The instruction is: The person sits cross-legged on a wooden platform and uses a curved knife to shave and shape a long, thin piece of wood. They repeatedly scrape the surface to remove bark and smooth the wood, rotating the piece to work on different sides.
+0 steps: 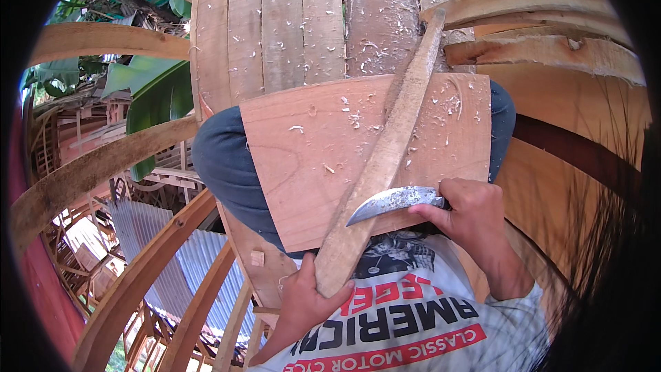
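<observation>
A long, tapering wooden stick (389, 151) runs slantwise from near my body toward the far right. My left hand (313, 301) is closed round its broad near end. In my right hand (471, 220) is a knife (396, 202) with a broad, curved, stained blade; its handle is mostly hidden by my fingers. The blade lies across the stick, a little beyond my left hand, its tip pointing left. Under the stick, a reddish plywood board (296, 158) rests over my lap. Pale wood shavings (451, 105) are scattered on the board.
Beyond my knees lies a plank floor (275, 34) strewn with shavings. Curved wooden bars (131, 172) flank it on the left, more curved timbers (530, 0) on the right. Past the left bars are a banana leaf (162, 93) and corrugated metal sheets (200, 262) below.
</observation>
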Demonstrator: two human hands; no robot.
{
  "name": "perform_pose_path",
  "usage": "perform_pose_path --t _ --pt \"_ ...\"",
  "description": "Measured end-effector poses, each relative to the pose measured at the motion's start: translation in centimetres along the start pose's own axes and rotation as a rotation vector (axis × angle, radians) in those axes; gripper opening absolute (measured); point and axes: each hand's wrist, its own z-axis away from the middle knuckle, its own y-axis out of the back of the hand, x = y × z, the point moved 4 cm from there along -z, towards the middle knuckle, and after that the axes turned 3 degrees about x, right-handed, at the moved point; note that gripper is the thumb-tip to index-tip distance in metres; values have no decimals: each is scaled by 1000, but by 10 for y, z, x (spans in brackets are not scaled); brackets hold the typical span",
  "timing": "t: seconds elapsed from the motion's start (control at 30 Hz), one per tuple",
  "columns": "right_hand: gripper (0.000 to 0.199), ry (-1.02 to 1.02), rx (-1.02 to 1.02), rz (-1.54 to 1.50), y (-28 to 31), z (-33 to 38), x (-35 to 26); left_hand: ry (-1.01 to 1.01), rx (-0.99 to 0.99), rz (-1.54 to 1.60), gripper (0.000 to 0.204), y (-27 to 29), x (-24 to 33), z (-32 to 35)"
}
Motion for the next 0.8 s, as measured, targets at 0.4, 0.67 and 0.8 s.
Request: perform_pose_path --t 0.4,0.67,0.8 --pt "56 -27 134 30 1 -13 13 175 -205 80 80 -1 2 -1" --pt "58 -89 227 33 -4 -15 24 99 -147 80 72 -3 0 -3" --pt "59 -530 347 50 24 -34 97 -22 -52 -54 61 2 -1 1"
